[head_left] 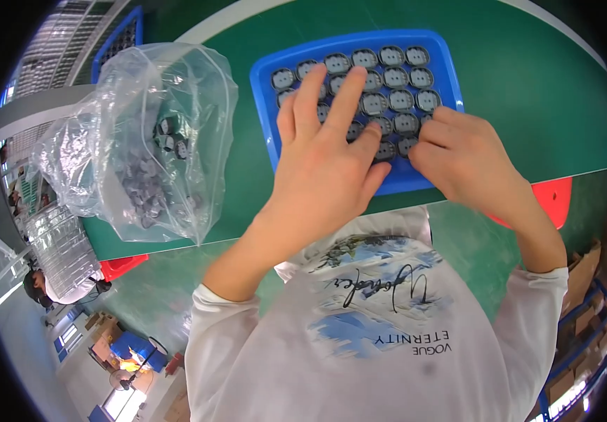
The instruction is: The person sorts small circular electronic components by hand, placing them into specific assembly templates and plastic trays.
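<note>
A blue plastic tray [451, 70] lies on the green table, holding rows of small grey rounded-square parts [391, 56] with dark rims. My left hand [328, 158] lies over the tray's left and middle part with its fingers spread, the fingertips resting on or just above the grey parts, several of which it covers. At the near right corner of the tray, my right hand [465, 155] has its fingers curled and pinched together. Whatever sits between those fingertips is hidden. Left of the tray stands a clear plastic bag [198, 84] with loose grey and black pieces [141, 186] inside.
The green tabletop [528, 105] ends in a near edge close to my body. Red stools [556, 200] show under both ends of that edge. Another blue tray [138, 28] is at the far left. A person [71, 285] sits at left; shelves with cardboard boxes [563, 376] stand at right.
</note>
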Available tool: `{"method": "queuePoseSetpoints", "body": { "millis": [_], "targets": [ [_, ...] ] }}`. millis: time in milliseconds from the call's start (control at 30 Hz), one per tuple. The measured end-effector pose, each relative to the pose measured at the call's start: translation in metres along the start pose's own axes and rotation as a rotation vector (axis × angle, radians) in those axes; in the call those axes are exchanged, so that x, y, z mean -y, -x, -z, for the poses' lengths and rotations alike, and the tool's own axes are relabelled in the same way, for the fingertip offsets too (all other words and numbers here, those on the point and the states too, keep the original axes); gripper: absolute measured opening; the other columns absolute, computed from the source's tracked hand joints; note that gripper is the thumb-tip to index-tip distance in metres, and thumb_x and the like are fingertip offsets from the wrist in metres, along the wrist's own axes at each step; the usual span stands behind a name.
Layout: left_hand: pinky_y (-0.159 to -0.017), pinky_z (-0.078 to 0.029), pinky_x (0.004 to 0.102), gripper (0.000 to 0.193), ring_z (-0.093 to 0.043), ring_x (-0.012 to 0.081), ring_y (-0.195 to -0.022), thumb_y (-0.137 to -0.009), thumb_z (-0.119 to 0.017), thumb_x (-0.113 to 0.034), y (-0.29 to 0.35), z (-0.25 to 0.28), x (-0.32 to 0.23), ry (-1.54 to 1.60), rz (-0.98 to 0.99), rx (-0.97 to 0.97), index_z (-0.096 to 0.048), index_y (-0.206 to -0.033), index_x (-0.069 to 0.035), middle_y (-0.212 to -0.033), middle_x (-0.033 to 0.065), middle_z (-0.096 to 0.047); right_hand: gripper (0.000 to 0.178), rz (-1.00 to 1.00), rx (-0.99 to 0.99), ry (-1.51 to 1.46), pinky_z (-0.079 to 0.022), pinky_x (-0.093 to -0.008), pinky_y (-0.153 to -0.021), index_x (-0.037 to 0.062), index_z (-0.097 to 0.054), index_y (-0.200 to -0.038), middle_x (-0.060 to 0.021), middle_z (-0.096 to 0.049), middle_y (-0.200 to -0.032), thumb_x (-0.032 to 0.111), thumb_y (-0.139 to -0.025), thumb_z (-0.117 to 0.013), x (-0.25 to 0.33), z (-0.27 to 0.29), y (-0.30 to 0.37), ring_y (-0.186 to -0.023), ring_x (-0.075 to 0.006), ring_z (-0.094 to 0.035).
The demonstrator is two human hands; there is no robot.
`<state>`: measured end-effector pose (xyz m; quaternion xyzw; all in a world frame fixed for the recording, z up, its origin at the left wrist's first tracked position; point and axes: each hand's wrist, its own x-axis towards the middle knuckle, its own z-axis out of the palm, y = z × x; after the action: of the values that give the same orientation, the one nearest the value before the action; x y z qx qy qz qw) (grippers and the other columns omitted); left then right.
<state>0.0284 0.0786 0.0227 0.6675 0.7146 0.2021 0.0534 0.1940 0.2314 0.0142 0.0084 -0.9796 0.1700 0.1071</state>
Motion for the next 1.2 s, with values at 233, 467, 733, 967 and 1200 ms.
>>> {"method": "queuePoseSetpoints", "body": {
  "millis": [233,467,733,967,1200],
  "targets": [
    [-0.105,-0.031,0.0673,0.027,-0.031,0.0544,-0.136,-0.069,-0.068,-0.018,0.003,-0.004,0.005,0.019,-0.025,-0.053,-0.068,-0.087,0.003,-0.144,0.0313,-0.041,0.016,-0.075,-0.091,-0.175,-0.046,-0.0364,-0.062,0.0029,-0.066,-0.086,-0.0093,-0.058,-0.081,0.006,-0.07,-0.071,0.007,0.016,-0.01,-0.076,-0.0288,-0.055],
    [-0.109,-0.028,0.0641,0.036,-0.022,0.0523,-0.141,-0.071,-0.079,-0.023,0.014,-0.01,-0.006,0.143,-0.056,-0.01,-0.07,-0.099,0.0,-0.145,0.0275,-0.038,0.027,-0.836,-0.441,-0.455,-0.043,-0.0285,-0.08,0.0005,-0.061,-0.115,-0.0065,-0.056,-0.096,0.006,-0.089,-0.061,-0.055,0.015,0.06,-0.087,-0.0155,-0.051],
    [-0.104,-0.039,0.0532,0.034,-0.04,0.0431,-0.134,-0.074,-0.079,-0.014,0.027,0.023,0.015,0.359,-0.028,-0.318,-0.069,-0.104,-0.001,-0.136,0.0183,-0.052,0.045,-0.744,-0.384,0.219,-0.035,-0.0428,-0.111,0.0085,-0.051,-0.139,-0.0137,-0.046,-0.143,0.011,-0.094,-0.058,-0.062,-0.006,0.077,-0.132,-0.0342,-0.045],
    [-0.09,-0.05,0.0413,0.022,-0.063,0.035,-0.105,-0.079,-0.072,-0.002,0.087,-0.003,0.045,0.45,0.323,-0.611,-0.069,-0.1,0.003,-0.105,0.0166,-0.068,0.033,-0.86,-0.417,0.237,-0.039,-0.0379,-0.107,0.0114,-0.061,-0.133,-0.009,-0.052,-0.14,0.018,-0.101,-0.055,-0.069,-0.02,0.115,-0.13,-0.0266,-0.047],
    [-0.077,-0.052,0.0413,0.008,-0.063,0.0332,-0.093,-0.085,-0.062,-0.004,0.098,-0.009,0.043,0.49,0.245,-0.805,-0.064,-0.085,0.004,-0.09,0.0173,-0.067,0.028,-0.931,-0.551,0.09,-0.044,-0.0341,-0.102,0.0029,-0.063,-0.125,-0.0104,-0.061,-0.128,0.011,-0.1,-0.057,-0.077,-0.021,0.121,-0.12,-0.0259,-0.057]
  ]
}}
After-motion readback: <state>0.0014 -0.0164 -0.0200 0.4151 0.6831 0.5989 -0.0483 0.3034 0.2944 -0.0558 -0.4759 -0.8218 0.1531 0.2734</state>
